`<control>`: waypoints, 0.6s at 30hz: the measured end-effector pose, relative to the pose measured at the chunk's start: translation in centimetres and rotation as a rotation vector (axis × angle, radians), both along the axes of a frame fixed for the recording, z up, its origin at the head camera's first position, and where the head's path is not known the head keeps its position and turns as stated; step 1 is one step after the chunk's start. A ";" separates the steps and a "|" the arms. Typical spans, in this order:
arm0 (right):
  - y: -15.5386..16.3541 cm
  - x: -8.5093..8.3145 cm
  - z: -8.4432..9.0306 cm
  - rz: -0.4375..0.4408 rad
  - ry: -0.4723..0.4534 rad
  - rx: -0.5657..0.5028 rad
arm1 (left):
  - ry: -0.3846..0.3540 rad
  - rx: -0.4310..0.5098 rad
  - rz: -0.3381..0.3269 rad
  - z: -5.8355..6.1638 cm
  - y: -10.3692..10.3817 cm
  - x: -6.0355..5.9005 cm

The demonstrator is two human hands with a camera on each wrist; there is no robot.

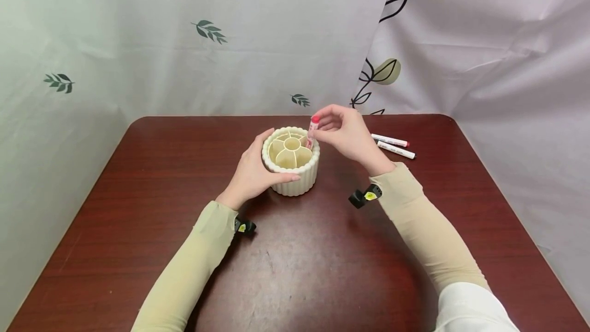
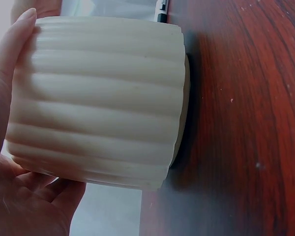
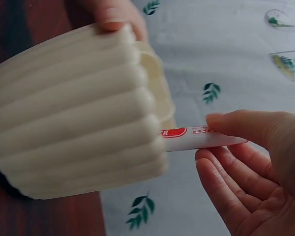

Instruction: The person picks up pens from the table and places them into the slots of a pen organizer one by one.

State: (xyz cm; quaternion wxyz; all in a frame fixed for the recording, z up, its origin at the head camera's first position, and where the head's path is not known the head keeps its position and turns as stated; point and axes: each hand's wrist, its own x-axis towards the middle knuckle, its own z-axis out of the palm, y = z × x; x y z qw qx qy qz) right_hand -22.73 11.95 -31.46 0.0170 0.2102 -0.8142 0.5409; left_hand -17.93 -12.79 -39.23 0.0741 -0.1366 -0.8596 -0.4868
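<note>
From the head view I note a cream ribbed holder (image 1: 291, 160) standing upright on the dark red counter (image 1: 138, 219), near its middle, its inside split into wedge compartments round a central ring. My left hand (image 1: 255, 172) is curled round the holder's left wall, thumb along the front. My right hand (image 1: 346, 132) pinches a red-capped marker (image 1: 313, 130) between thumb and fingertips; the marker stands nearly upright, cap up, its lower end inside a compartment at the holder's right rim. Two more markers (image 1: 393, 146) lie side by side on the counter behind the right hand, well apart from the holder. A leaf-printed curtain (image 1: 207, 40) hangs behind the counter. From the left wrist view I record the holder (image 2: 98, 98) filling the frame, with the left hand (image 2: 19, 187) wrapped against its ribbed wall, one fingertip at the rim and the palm beneath. From the right wrist view I record the right hand (image 3: 255, 167) with thumb and fingers pinching the marker (image 3: 196, 138), whose printed barrel passes behind the holder (image 3: 73, 113) at its rim; I cannot tell which compartment takes it. The left hand's fingers (image 3: 115, 17) show on the holder's far side.
</note>
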 end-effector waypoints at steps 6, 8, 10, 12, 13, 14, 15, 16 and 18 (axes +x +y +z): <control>-0.3 0.0 -1.3 0.017 0.002 0.060 | -0.001 -0.011 0.002 0.0 0.0 0.0; -0.3 -0.1 -1.5 0.022 0.017 0.078 | 0.001 -0.013 0.003 0.0 0.0 0.0; -0.3 -0.1 -1.7 0.023 0.028 0.086 | 0.004 -0.014 0.003 -0.1 0.0 0.0; -0.2 -0.2 -1.7 0.024 0.031 0.089 | 0.006 -0.018 0.003 -0.1 0.0 -0.1; -0.2 -0.1 -1.7 0.023 0.029 0.088 | 0.007 -0.019 0.003 -0.1 0.0 -0.1; -0.1 -0.1 -1.7 0.023 0.026 0.086 | 0.009 -0.020 0.004 -0.2 0.0 0.0; 0.0 -0.1 -1.8 0.024 0.025 0.080 | 0.010 -0.021 0.003 -0.2 -0.1 0.0; 0.2 0.0 -1.7 0.023 0.023 0.075 | 0.012 -0.023 0.004 -0.2 -0.1 0.1; 0.7 0.2 -1.7 0.011 0.022 0.072 | 0.017 -0.028 0.003 -0.2 -0.2 0.2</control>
